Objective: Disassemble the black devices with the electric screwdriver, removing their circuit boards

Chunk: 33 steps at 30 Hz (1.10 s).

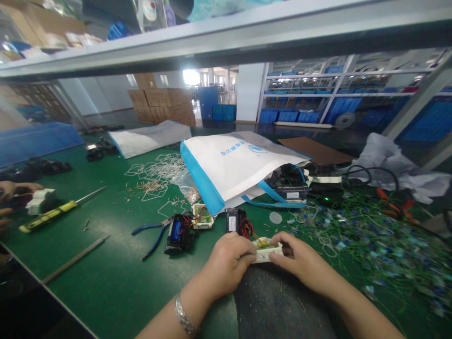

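Between my two hands is a small white plastic housing [263, 255] with a green circuit board showing inside. My left hand [229, 259] pinches its left end, and the fingers of my right hand [294, 256] grip its right end. Red and yellow wires [247, 228] run from it to a black battery case [233, 221] just behind. Left of my hands lies another black battery case [180, 233], wired to an open white housing [202, 217] with a green board. Blue-handled pliers [155, 230] rest beside that case. Under my hands is a dark mat [278, 301].
A white and blue bag [233, 160] with black units at its mouth lies ahead. Green-wired parts [381, 245] are heaped at right. A yellow screwdriver [52, 214], a metal rod [76, 259] and screws [151, 186] lie left. Another person's hand [14, 193] is at the left edge. A shelf [226, 40] crosses overhead.
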{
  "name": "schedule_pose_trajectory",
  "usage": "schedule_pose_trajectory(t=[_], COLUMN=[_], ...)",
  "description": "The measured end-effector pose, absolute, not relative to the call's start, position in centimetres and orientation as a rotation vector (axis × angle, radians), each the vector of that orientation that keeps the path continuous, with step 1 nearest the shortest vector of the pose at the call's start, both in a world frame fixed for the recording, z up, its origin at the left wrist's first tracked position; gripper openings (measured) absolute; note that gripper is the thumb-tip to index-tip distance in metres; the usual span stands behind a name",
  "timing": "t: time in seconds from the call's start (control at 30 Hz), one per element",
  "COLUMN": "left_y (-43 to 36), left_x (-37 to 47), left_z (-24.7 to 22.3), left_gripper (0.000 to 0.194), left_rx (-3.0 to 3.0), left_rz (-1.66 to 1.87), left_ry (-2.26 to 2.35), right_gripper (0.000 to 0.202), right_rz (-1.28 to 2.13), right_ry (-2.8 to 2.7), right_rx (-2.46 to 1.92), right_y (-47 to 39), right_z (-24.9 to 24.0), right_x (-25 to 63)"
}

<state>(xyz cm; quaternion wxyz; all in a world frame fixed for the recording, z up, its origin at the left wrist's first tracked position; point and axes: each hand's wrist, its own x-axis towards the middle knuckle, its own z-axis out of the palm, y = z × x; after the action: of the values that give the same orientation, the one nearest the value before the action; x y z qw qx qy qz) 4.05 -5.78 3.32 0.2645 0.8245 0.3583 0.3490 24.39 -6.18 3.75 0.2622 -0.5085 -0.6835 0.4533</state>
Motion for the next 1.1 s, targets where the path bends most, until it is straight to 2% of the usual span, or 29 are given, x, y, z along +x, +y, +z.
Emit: schedule_pose_trajectory(t=[0.17,0.3,0.53,0.67,0.93,1.03,1.1], left_y=[-5.1,-4.4,-4.4,-4.7,-4.9,-4.9,-4.8], left_x=[3.4,2.8,2.3,2.4,1.9,1.8,1.5], left_z=[3.3,3.5,3.9,3.8,4.4,4.6,5.0], left_gripper=[0.012,0.015,0.009,0.003,0.006,0.005,0.009], left_rx=[1.828,1.919,2.41,2.409,2.151,2.02,1.901], left_rz=[1.018,0.962,0.551,0.365,0.087,0.136,0.303], left_ry=[0.971,1.006,0.995,0.851,0.609,0.65,0.634], right_gripper=[0.036,0.046,0.042,0.039,0.054,0.052,0.049], right_rz=[1.433,1.562,1.659,1.734,1.833,1.828,1.816], right_ry=[-1.612,-1.44,-1.039,-0.89,-0.781,-0.779,-0.796], right_rx=[-1.286,-1.233,-1.232,-1.23,-1.216,-1.235,-1.24], right_y=[-5.9,-5.9,-5.2,-4.9,-4.7,-4.5,-4.4], right_z=[3.8,3.9,2.4,2.3,2.4,2.4,2.4], right_x=[24.6,24.6,25.0,24.8,24.4,24.6,24.7])
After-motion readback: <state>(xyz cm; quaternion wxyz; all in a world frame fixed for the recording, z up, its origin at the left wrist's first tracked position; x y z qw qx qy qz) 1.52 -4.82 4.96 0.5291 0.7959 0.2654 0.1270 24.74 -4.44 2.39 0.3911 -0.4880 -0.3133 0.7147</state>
